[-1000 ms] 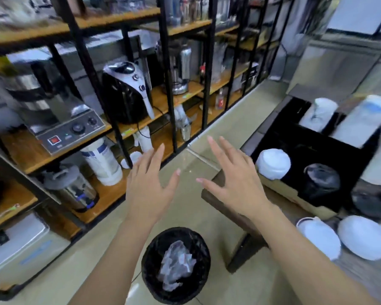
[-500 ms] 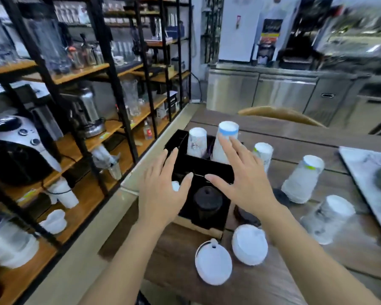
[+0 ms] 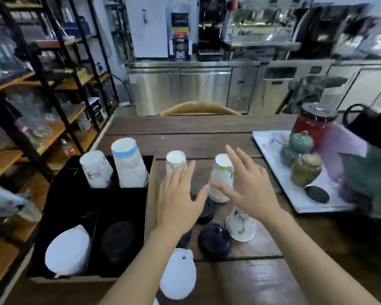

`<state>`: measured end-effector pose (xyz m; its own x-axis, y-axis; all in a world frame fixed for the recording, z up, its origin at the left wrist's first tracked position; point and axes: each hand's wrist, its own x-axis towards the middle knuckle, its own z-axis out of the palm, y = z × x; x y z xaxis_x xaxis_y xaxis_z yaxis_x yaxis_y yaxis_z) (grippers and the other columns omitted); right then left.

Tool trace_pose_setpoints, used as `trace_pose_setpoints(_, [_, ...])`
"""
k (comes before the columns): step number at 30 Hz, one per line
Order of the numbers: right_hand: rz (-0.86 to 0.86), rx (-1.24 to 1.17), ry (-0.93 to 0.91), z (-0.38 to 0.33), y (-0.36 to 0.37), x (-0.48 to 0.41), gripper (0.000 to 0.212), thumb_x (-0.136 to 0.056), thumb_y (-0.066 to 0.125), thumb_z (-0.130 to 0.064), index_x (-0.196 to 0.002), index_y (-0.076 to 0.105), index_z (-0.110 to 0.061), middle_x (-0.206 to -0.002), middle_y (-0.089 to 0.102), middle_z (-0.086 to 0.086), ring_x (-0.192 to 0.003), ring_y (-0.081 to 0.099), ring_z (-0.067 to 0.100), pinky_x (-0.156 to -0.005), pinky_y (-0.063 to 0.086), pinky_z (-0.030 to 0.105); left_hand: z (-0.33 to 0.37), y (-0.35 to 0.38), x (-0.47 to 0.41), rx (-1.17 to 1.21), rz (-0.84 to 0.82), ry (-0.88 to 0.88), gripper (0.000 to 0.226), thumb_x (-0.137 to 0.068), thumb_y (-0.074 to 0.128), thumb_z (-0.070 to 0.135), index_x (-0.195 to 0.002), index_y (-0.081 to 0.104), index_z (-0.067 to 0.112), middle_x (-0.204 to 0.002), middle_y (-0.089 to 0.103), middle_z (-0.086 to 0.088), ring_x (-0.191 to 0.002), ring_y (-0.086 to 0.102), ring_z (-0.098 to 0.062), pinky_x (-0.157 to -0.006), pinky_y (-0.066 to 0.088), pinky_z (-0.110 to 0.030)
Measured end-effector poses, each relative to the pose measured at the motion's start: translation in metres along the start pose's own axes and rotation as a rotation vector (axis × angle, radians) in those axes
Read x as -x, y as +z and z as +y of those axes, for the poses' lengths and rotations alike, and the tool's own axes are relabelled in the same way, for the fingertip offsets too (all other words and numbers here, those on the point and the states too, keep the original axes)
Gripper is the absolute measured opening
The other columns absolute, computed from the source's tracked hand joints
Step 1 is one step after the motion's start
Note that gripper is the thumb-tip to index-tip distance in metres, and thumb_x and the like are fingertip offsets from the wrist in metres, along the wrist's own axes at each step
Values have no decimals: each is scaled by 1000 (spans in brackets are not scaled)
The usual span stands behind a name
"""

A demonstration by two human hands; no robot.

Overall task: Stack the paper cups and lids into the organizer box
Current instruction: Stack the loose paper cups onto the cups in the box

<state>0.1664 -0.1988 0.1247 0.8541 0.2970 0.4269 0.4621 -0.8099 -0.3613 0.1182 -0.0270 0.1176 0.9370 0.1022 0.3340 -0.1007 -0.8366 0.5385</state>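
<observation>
A black organizer box (image 3: pixel 149 201) sits at the table's left edge. Its far compartments hold two upturned cup stacks (image 3: pixel 129 166); its near ones hold a white lid (image 3: pixel 67 253) and a black lid (image 3: pixel 118 241). On the table to its right stand upturned paper cups (image 3: pixel 222 175), another (image 3: pixel 174 160) and a lower one (image 3: pixel 241 225). Black lids (image 3: pixel 215 239) and a white lid (image 3: pixel 178 275) lie near the front. My left hand (image 3: pixel 177 201) and my right hand (image 3: pixel 250 190) hover over the cups, fingers spread, holding nothing.
A white tray (image 3: pixel 273 164) with small ceramic jars (image 3: pixel 306 168) and a red jar (image 3: pixel 312 124) sits at the right. A chair back (image 3: pixel 198 107) stands behind the wooden table (image 3: pixel 207 128). Black metal shelving (image 3: pixel 42 89) runs along the left.
The view swung from the floor bin and shelves to the table. Both open hands now hover right of the box, over the loose cups.
</observation>
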Motion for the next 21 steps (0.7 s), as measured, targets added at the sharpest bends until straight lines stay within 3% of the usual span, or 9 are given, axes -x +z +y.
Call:
trace_pose_setpoints(4, [7,3,163,27,4,26,85,-74,40,-68,-147,22,-29,-149,39,6,-138,35,21,-103,30,47,9,36,-4,21,-161,68,78,-76,25,67,-145,25,31,-155,28,5,-142,23,-14,-115,18,-33])
trace_pose_setpoints(7, [-79,-19,287,46,10,42,94,-68,34,-76,-148,12,-32,-154,29,0,-143,22,14,-108,21,45,16,55,-7,20,-250,104,75,-80,29,63,-146,25,26,-154,30,4,-141,26,-15,-115,19,-32])
trace_pose_setpoints(9, [-135,-52,367,55,13,47,98,-69,41,-77,-149,7,-30,-156,23,-4,-144,17,12,-109,19,46,18,67,-8,-16,-313,141,68,-85,33,57,-146,24,26,-153,31,4,-139,28,-16,-115,22,-33])
trace_pose_setpoints(13, [-190,-111,503,58,27,64,99,-78,59,-61,-150,5,-20,-154,27,-5,-140,26,13,-109,17,44,22,84,-2,-51,-513,165,64,-92,42,45,-148,16,28,-154,27,4,-140,25,-17,-112,23,-35])
trace_pose_setpoints(17, [-256,-226,580,61,42,74,92,-79,66,-41,-148,9,-23,-147,39,-8,-133,38,15,-104,20,37,24,96,-2,205,-665,55,66,-90,52,30,-146,18,29,-147,39,2,-135,34,-22,-109,33,-41])
trace_pose_setpoints(21, [-169,-408,625,62,48,73,75,-70,73,-23,-134,33,-27,-129,53,-4,-121,51,20,-100,42,41,24,100,1,488,-708,-53,64,-86,55,11,-139,29,35,-132,46,17,-128,41,-7,-106,35,-28])
